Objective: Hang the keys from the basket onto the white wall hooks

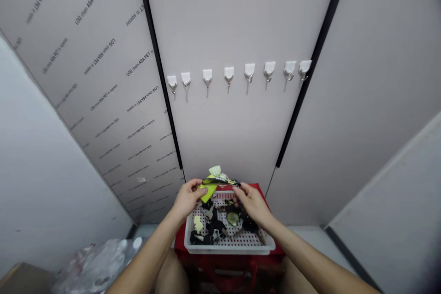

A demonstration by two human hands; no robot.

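Left hand (188,200) and right hand (251,203) pinch a black strap (220,182) (above a basket (229,249)).

I had a white perforated plastic tray (229,249) sitting on a red support (257,187), with tangled black pieces (211,226), a pale yellow scrap (197,223) and a dark green oval piece (232,218) lying in it.

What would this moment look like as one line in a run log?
left hand: grips lime-green piece | right hand: pinches black strap | below: white perforated basket holding dark items | wall: white adhesive hooks
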